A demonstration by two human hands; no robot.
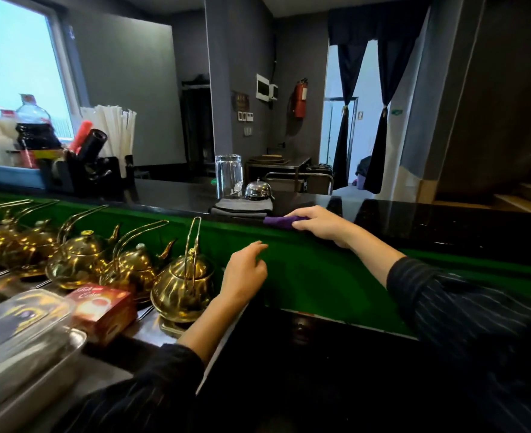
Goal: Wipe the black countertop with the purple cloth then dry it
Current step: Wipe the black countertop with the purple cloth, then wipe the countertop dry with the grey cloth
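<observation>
The black countertop (445, 226) runs across the upper ledge above a green front panel (314, 276). A folded purple cloth (278, 220) lies at the counter's near edge, and my right hand (322, 225) rests on its right end, fingers closed over it. My left hand (247, 271) hovers lower down in front of the green panel, fingers loosely curled and holding nothing. A folded grey cloth (242, 207) lies just left of the purple one.
A glass pitcher (228, 175) and a chrome bell (258, 189) stand on the grey cloth. Several brass teapots (179, 282) line the lower shelf at left, with a red box (103, 310) and a steel tray (39, 370). A black caddy with straws (101, 151) sits far left.
</observation>
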